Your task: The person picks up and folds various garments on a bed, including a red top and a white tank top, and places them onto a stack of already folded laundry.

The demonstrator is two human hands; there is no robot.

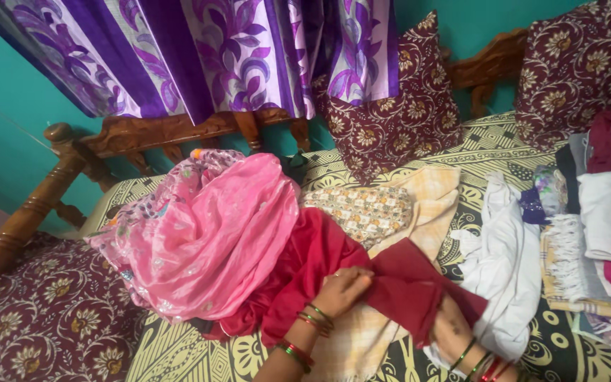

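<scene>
A dark red cloth (305, 272) lies spread over a pale yellow checked cloth (426, 205) on the bed. My left hand (341, 288), with red and green bangles at the wrist, presses down on the red cloth and pinches a fold of it. My right hand (454, 332) is mostly hidden under a folded flap of the same red cloth (411, 283), holding it from beneath. A shiny pink cloth (213, 233) lies heaped just left of the red one.
A cream floral printed cloth (362, 212) lies behind the red cloth. White garments (503, 262) and a stack of folded clothes (602, 233) sit at the right. Maroon floral cushions (390, 113) lean on the wooden bed frame (58, 177). Purple curtains (235, 49) hang behind.
</scene>
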